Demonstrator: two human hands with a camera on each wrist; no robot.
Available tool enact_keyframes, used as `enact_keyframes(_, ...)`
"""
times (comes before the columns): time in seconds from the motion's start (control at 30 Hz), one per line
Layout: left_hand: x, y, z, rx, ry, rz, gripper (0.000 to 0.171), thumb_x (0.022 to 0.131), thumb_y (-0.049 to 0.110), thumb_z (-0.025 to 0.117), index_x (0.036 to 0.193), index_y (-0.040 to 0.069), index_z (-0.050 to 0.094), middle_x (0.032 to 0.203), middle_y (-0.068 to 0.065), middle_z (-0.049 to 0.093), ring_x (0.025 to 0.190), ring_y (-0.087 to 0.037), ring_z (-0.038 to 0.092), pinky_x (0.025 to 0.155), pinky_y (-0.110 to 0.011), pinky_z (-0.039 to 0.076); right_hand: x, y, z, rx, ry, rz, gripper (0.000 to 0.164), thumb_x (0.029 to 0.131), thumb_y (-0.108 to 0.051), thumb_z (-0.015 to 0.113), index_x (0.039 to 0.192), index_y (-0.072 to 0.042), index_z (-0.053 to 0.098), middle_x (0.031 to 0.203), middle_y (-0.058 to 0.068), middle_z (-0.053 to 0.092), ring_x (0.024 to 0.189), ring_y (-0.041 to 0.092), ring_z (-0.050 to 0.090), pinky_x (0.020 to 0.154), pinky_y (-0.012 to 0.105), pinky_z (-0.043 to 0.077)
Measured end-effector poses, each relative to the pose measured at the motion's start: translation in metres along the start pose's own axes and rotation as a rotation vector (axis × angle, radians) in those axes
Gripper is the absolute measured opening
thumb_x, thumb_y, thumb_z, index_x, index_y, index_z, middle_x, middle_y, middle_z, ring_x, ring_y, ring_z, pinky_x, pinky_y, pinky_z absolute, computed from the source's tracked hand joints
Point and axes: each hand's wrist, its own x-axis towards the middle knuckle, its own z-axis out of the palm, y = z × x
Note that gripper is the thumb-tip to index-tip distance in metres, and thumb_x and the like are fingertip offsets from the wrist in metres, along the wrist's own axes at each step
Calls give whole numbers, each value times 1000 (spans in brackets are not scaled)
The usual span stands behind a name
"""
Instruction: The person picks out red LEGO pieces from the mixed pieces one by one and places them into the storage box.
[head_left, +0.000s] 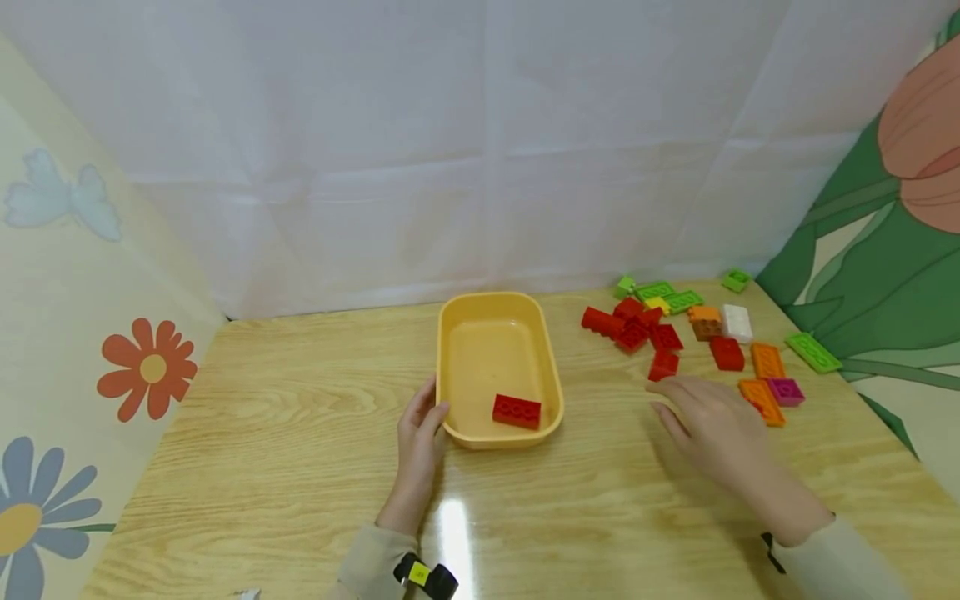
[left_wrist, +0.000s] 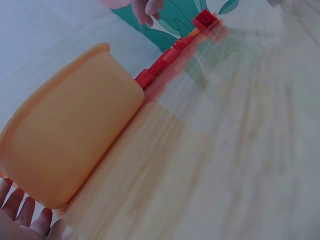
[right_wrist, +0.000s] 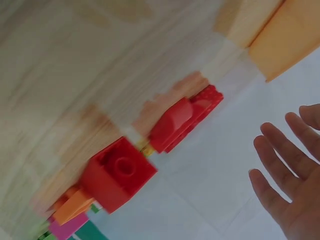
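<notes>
A yellow plastic tub (head_left: 495,350) stands mid-table. Inside it, near the front, lies one red building block (head_left: 517,412). My left hand (head_left: 420,429) holds the tub at its front left corner, thumb at the rim and fingers against the outer wall; those fingertips also show below the tub wall (left_wrist: 70,125) in the left wrist view. My right hand (head_left: 716,425) hovers over the table just in front of the loose blocks. Nothing is in it, and its fingers (right_wrist: 282,155) are spread loosely in the right wrist view. Nearest to it is a red block (head_left: 663,365).
Several red blocks (head_left: 632,336) are heaped right of the tub. Behind them are green plates (head_left: 682,301). Farther right lie a white block (head_left: 737,322), an orange plate (head_left: 767,361), a magenta block (head_left: 786,392) and a green plate (head_left: 813,352) by the patterned side panel.
</notes>
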Motion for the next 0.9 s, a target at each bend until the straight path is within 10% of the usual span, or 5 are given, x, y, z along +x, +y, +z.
enact_keyframes(0.5,0,0,1,24,11,-5,50,90,1,48,138,-5,41,145,-25,43,130,-27,41,108,-32,41,-27,40,-5,2,11,28,31,69,-7,73,99,-1,69,98,23,71,89,41,61,76,60,51)
enact_keyframes(0.9,1,0,1,17,9,-8,50,90,2,49,139,-4,41,145,-24,44,131,-26,40,112,-42,36,-40,70,-8,-22,-145,152,39,72,-18,73,103,4,66,103,30,67,93,44,58,78,63,48)
